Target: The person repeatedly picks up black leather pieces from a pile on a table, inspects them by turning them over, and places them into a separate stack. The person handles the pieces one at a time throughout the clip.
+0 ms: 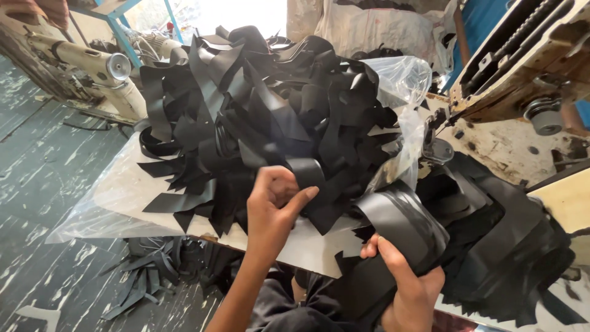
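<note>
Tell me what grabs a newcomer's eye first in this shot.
The big heap of black strips on a clear plastic sheet fills the middle. In front of it, the left hand pinches one strip out of the heap, while the right hand grips a stack of strips at lower right. More scraps lie on the floor at lower left.

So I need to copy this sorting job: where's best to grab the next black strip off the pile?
Probably by a loose end at the near edge of the pile, coming from the front. The strips there fan outward with pointed tips free, while those higher up are tangled. The left hand already pinches one strip this way; the right hand holds a gathered bundle.
</note>
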